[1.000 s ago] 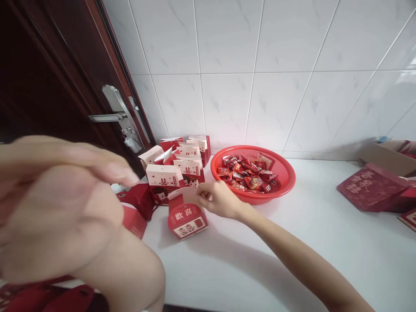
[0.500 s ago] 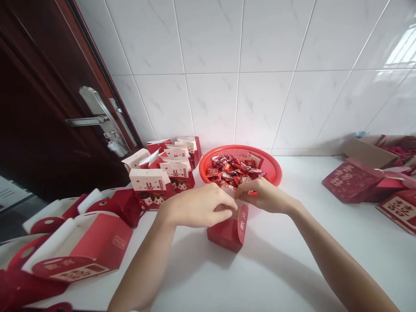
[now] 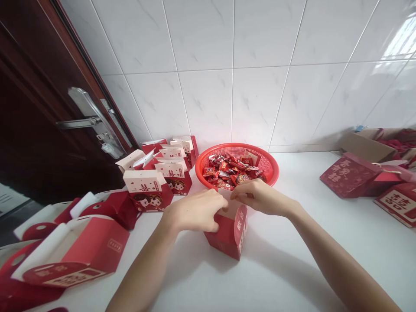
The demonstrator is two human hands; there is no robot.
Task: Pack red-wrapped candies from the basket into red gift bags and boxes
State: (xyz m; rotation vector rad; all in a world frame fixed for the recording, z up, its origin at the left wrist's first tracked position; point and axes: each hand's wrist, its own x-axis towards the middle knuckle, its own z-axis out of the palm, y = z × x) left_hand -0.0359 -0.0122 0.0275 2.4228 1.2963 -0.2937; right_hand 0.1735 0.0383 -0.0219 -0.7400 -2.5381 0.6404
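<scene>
A red cardboard candy box (image 3: 224, 237) with gold lettering on its side flap stands on the white tabletop in front of me. My left hand (image 3: 195, 211) grips its left upper part, the thumb down on the near face and the fingers over the top. Across from it, my right hand (image 3: 261, 197) has its bent fingers closed on the pale upper flap at the box's far right. What lies inside the box is hidden. Just behind both hands sits a red plastic basket (image 3: 275, 171) with wrapped candies (image 3: 224, 164) in it.
Several open red boxes (image 3: 100, 247) stand at the left. Behind them are white-topped boxes printed with cartoon couples (image 3: 147, 190). At the right are a dark red box (image 3: 346, 175), another red box (image 3: 399, 201) and a brown carton (image 3: 365, 147). A tiled wall (image 3: 208, 104) closes off the back.
My left hand has shifted slightly left, and its thumb now lies against the box's near face. The box's lettered side and pale top flap show more. The view has moved a little.
</scene>
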